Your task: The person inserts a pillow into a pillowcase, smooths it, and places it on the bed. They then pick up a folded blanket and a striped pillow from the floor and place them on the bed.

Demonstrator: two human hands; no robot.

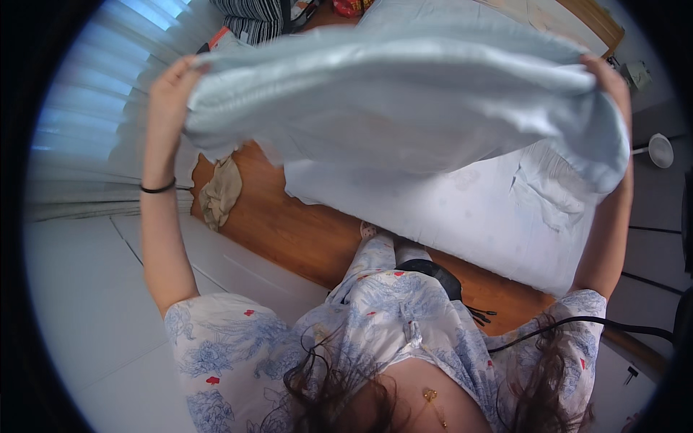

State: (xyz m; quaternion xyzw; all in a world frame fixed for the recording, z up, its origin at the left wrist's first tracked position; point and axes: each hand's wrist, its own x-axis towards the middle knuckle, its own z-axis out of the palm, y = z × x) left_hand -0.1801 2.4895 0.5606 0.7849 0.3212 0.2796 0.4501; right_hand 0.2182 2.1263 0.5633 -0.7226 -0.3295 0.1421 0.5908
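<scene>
Stretched between both hands is a large pale blue-grey cloth (pixel 346 103), perhaps bedding, its folds blurred. My left hand (pixel 176 84) grips its left corner, with a dark band around that wrist. At the far right, my right hand (pixel 606 78) clasps the opposite corner. The cloth bulges in the air above a bed covered by a white sheet (pixel 455 211), hiding the bed's middle. A crumpled part of white fabric (pixel 547 184) lies on the bed's right side, below the cloth's hanging edge.
A beige cloth (pixel 221 189) lies on the wooden floor (pixel 281 233) at left, near sheer curtains (pixel 108 119). White cabinets (pixel 92 292) stand at lower left. A black cable (pixel 584 320) crosses by my right side. Striped fabric items (pixel 252 27) and a wooden bed frame end (pixel 601 27) appear beyond.
</scene>
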